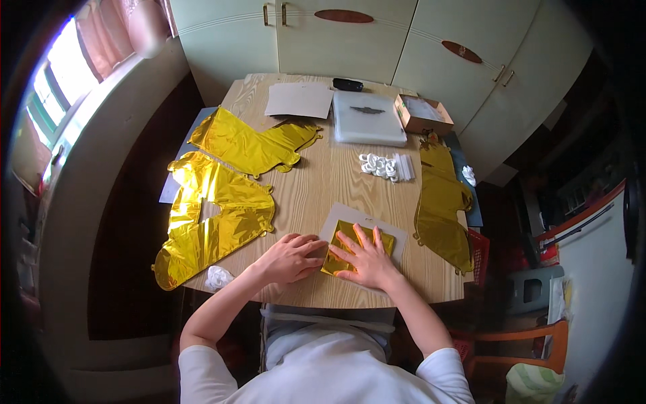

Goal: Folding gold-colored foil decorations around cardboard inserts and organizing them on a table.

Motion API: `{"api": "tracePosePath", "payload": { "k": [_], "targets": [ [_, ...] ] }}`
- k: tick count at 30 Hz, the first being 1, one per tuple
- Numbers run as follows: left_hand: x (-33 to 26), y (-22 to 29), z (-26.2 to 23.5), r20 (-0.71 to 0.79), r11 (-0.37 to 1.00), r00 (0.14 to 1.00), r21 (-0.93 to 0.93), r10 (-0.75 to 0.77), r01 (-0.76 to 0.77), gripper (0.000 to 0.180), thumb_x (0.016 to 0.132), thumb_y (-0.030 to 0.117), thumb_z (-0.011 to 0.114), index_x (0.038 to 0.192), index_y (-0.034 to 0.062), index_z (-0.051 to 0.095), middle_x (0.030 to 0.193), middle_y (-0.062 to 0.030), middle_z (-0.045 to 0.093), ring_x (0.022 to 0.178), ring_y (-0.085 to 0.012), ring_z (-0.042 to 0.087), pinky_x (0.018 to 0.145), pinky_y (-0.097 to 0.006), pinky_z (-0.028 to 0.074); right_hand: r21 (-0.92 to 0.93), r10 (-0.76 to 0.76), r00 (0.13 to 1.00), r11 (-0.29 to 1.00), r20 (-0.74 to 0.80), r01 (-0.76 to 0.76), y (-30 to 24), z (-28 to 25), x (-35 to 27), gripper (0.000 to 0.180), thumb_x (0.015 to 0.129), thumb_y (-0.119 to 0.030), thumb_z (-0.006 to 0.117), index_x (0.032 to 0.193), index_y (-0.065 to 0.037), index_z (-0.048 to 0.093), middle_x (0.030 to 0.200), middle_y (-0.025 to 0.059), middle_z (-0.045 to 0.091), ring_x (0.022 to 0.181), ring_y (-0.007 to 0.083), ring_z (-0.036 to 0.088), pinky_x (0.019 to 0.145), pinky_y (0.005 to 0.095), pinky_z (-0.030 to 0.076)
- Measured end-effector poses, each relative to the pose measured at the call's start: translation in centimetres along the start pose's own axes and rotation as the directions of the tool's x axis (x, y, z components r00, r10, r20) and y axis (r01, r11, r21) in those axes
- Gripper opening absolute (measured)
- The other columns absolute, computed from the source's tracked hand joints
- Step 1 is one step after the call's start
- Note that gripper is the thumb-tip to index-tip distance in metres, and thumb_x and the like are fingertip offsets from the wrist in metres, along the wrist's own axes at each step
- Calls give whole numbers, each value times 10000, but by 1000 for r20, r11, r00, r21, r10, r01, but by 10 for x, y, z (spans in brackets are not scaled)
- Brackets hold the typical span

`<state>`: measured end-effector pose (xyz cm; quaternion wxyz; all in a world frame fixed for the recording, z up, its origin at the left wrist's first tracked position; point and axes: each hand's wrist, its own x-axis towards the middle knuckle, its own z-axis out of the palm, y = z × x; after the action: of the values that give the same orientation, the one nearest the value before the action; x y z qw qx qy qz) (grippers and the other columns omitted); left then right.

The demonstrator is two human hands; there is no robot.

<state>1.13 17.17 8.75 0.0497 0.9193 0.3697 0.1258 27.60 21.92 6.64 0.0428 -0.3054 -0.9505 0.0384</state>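
Note:
My right hand (368,259) lies flat with fingers spread on a folded piece of gold foil (330,264), which looks like a foil balloon. Under the foil is a light grey card (336,214) with a small hanging hole near its far edge. My left hand (294,258) rests at the left edge of the card, its fingers loosely stretched toward the foil and holding nothing visible. Flat gold foil balloons lie on both sides of the table: one at the far left (245,143), another nearer on the left (225,227), and more at the right edge (441,205).
Beyond the card sit white rings (378,166) beside a bundle of clear straws (404,167). Farther back are a stack of grey cards (298,100), a stack of clear plastic bags (367,128), a black case (348,85) and a cardboard box (424,116). Crumpled white material (219,277) lies front left.

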Motion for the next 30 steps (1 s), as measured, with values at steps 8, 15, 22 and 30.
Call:
{"api": "tracePosePath", "payload": {
  "k": [8,15,22,30],
  "targets": [
    [7,-11,-3,25,998,998,-16,64,-63,252,917,376,579,1099,246,695,1408,-44,476,1274,-279,451,1044,-452,368,-15,-5,999,1000,45,5,-1,-2,1,654,879,-717,386,1447,-394,396,1583,9,244,1468,375,113,1096,723,31],
    [7,-13,-5,4,995,996,-40,88,-88,255,896,360,605,1088,220,697,1390,-46,493,1259,-271,468,1025,-444,383,-14,18,993,1000,117,-16,-1,-7,4,620,886,-717,376,1417,-403,445,1589,5,225,1471,372,99,1095,725,22],
    [-5,-8,-3,-46,997,996,-29,73,-74,345,871,347,622,1178,193,649,1350,-38,524,1233,-235,494,1013,-423,387,-4,8,997,1000,73,-8,-2,-7,4,628,868,-709,427,1430,-432,407,1586,5,227,1470,370,98,1088,736,21],
    [-1,-9,-3,2,997,999,-52,50,-50,345,891,357,607,1194,198,650,1375,-53,496,1284,-255,443,1042,-447,362,-16,-7,1000,1000,19,7,2,4,1,712,843,-713,462,1463,-377,358,1592,-10,198,1466,387,91,1075,756,25]
  ]
}}
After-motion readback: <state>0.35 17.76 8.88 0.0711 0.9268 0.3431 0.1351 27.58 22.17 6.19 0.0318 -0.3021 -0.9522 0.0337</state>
